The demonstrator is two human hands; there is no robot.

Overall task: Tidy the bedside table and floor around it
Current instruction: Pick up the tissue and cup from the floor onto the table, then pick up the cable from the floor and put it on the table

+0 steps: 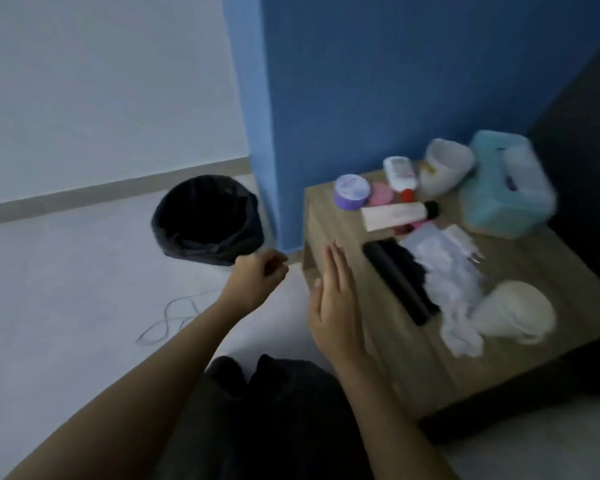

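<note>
Right hand (333,306) is flat, fingers (336,268) straight and together, holding nothing, edge-on over the near left corner of the bedside table's wooden surface (340,223). Left hand (257,282) hangs out over the floor (66,289), fingers curled in toward the palm, nothing showing in them. Just beyond it stands the black bin (205,220) with its dark liner, against the foot of the blue wall (361,81). A thin cable (174,317) lies looped on the floor, near the left forearm. The surface is crowded: a purple jar (351,190), a pink round lid (381,194) and a white bottle (399,173) at the back, and a cream tube (394,213) lying flat in front of them. A teal tissue box (506,188) sits in the far right corner. Nearer the right hand lies a long black object (395,282), with crumpled white tissue (447,282) against its right side and a white cup (513,311) tipped on its side beyond that. Everything is blurred, so labels cannot be read.
</note>
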